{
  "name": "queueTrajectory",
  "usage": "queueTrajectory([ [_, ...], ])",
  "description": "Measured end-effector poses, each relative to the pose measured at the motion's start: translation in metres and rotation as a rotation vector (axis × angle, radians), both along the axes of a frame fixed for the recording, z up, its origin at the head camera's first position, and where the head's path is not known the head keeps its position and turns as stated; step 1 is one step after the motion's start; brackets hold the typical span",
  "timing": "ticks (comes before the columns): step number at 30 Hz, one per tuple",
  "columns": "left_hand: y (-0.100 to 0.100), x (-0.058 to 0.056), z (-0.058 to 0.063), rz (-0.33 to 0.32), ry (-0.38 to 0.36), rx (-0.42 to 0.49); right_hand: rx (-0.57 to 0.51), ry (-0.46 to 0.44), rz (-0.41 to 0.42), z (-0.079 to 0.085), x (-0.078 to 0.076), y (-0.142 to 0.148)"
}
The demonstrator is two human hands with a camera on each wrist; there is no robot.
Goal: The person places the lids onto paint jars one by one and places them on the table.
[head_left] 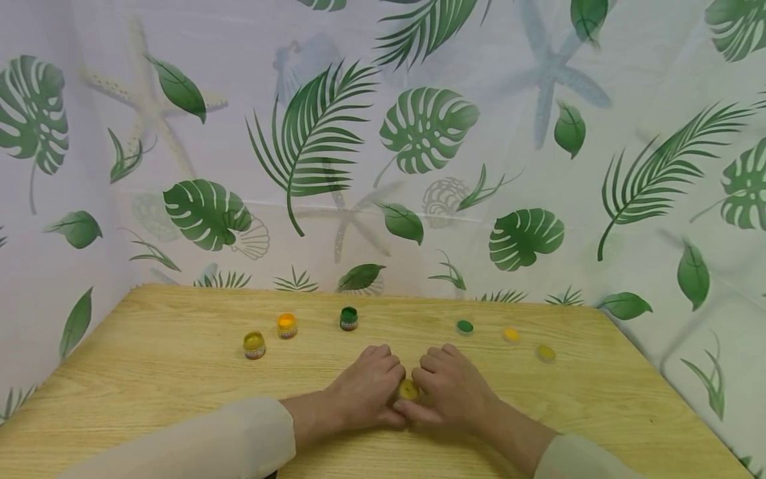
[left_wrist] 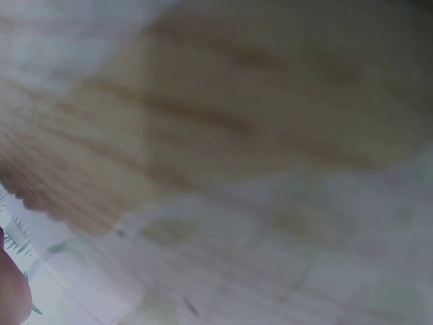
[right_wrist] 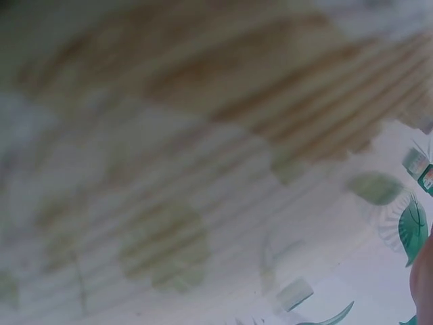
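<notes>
In the head view, my left hand (head_left: 371, 389) and right hand (head_left: 451, 392) meet near the front middle of the table, fingers curled in. Between them they grip a small round paint pot (head_left: 409, 389) with a dull yellow top; its sides are mostly hidden by fingers. The right thumb lies along its near side, beside the left thumb. Both wrist views are largely blurred, with only a bit of the left hand (left_wrist: 12, 291) and of the right hand (right_wrist: 423, 288) at their edges.
On the wooden table (head_left: 179, 372), uncapped paint pots stand left of the hands: olive (head_left: 254, 346), orange-yellow (head_left: 287, 326) and dark green (head_left: 349, 319). To the right lie a green lid (head_left: 465, 327), a yellow lid (head_left: 511, 335) and an olive lid (head_left: 546, 353). Leaf-printed cloth (head_left: 431, 253) hangs behind.
</notes>
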State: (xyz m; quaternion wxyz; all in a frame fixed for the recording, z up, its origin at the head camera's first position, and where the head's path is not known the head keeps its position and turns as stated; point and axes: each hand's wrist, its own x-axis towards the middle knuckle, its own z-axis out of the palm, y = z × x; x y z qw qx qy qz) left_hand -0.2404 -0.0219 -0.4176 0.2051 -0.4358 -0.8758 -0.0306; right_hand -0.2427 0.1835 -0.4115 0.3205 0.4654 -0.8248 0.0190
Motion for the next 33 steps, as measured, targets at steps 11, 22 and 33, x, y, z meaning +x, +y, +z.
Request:
queueTrajectory([
  [11, -0.0017, -0.0023, 0.0001, 0.02, -0.055, 0.045, 0.007, -0.045, 0.009, 0.0001, -0.0007, 0.0005],
  [22, -0.0005, -0.0029, -0.0016, 0.022, -0.022, 0.051, 0.005, -0.007, 0.024, -0.0002, -0.0019, 0.0006],
  [33, -0.0005, -0.0014, -0.0004, 0.009, -0.032, 0.05, -0.004, -0.043, -0.009, 0.0009, 0.0015, -0.0006],
])
